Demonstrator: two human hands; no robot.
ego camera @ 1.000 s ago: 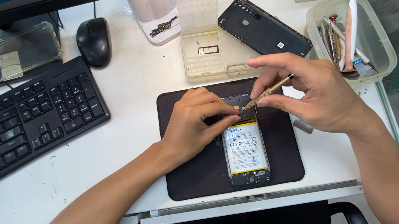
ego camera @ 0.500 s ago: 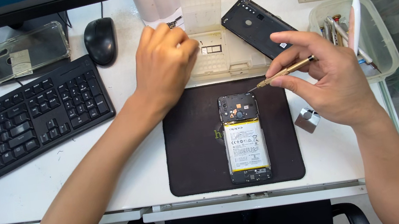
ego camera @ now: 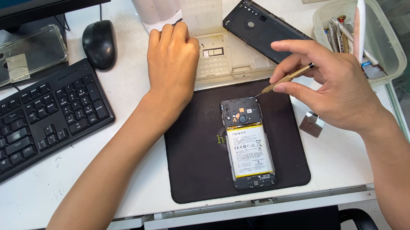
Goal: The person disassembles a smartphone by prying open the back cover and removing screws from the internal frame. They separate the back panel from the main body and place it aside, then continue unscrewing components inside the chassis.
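An opened smartphone [ego camera: 248, 143] lies back-up on a black mat [ego camera: 194, 153], its battery and circuit board exposed. My right hand [ego camera: 333, 85] grips a thin brass-coloured screwdriver [ego camera: 287, 78], whose tip hovers just above the phone's top right corner. My left hand [ego camera: 172, 61] is stretched forward, its fingers curled at the left edge of a clear compartment box [ego camera: 215, 50] behind the mat. I cannot see what the fingertips touch. The phone's black back cover [ego camera: 262, 28] lies to the right of the box.
A black keyboard [ego camera: 22, 126] and mouse [ego camera: 99, 43] sit at the left, with a clear phone case [ego camera: 23, 54] behind. A pink holder [ego camera: 153, 0] stands at the back. A clear tub of tools [ego camera: 358, 39] is at the right. A small metal block [ego camera: 312, 123] lies beside the mat.
My left hand left the phone and reached forward to the compartment box. My right hand lifted the screwdriver slightly away from the phone.
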